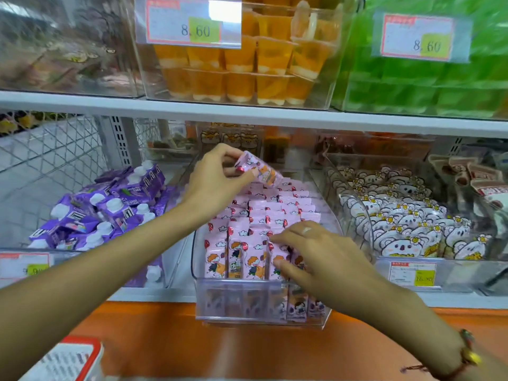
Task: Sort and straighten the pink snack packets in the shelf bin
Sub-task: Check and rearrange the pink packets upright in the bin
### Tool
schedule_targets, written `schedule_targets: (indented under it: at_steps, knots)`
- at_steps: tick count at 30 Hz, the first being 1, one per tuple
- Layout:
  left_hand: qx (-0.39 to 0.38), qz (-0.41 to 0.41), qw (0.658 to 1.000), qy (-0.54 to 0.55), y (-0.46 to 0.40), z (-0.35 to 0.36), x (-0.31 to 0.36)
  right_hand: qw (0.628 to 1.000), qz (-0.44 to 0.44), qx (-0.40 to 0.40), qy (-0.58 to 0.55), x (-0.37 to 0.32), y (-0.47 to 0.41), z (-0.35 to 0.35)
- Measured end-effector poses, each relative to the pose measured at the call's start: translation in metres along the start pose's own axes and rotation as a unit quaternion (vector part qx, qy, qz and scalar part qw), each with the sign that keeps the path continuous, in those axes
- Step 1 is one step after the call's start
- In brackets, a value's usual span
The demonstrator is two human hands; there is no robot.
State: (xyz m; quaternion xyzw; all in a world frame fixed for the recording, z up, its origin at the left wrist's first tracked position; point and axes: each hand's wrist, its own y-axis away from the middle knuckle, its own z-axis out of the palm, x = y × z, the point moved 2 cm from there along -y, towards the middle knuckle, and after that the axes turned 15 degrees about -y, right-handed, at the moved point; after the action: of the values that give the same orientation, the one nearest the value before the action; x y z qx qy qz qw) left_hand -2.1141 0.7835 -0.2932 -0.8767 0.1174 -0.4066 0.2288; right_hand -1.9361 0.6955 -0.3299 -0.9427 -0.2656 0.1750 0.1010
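While you sort: pink packets point(247, 259) look light, crinkly, slippery
left hand point(217, 177): pinching one packet point(259, 169), hold its edges
right hand point(310, 254): fingers spread, pressing front row

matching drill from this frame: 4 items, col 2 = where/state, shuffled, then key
1. left hand
2. right hand
3. purple pouches
4. orange jelly cups

A. upper shelf, clear bin
B. pinching a lifted pink packet above the rows
C. bin left of the pink packets
D. fingers on the front row of upright packets

Pairs: 1-B, 2-D, 3-C, 4-A
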Motion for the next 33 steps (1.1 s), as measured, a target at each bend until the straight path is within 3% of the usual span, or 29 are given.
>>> schedule_targets:
  at_steps: [5,11,16,20,24,27,30,33]
  knots:
    - [-0.093,0.051,0.986,-0.131,-0.019,0.011,-0.004,1.000,-0.002,0.003,-0.020,0.004,-0.001,-0.002]
    - [-0.147,0.186,0.910,-0.340,-0.043,0.007,0.012,1.000,-0.008,-0.001,-0.006,0.009,-0.002,0.001]
    - [-0.180,0.186,0.901,-0.348,-0.056,0.027,0.014,1.000,-0.005,-0.001,-0.006,0.010,-0.001,0.001]
    - [-0.260,0.144,0.896,-0.329,-0.054,0.050,0.003,1.000,-0.001,0.000,0.003,0.009,-0.001,0.001]
    - [-0.205,0.103,0.939,-0.257,-0.045,0.060,-0.012,1.000,0.001,0.000,0.008,0.010,-0.001,0.001]
    - [-0.198,0.131,0.913,-0.332,-0.045,0.061,-0.013,1.000,0.006,0.002,0.021,0.011,-0.001,0.001]
    - [-0.247,0.150,0.877,-0.383,-0.044,0.063,-0.012,1.000,0.007,-0.003,0.024,0.010,0.000,0.001]
    - [-0.256,0.149,0.882,-0.368,-0.044,0.062,-0.008,1.000,0.000,-0.004,0.021,0.009,0.001,0.000]
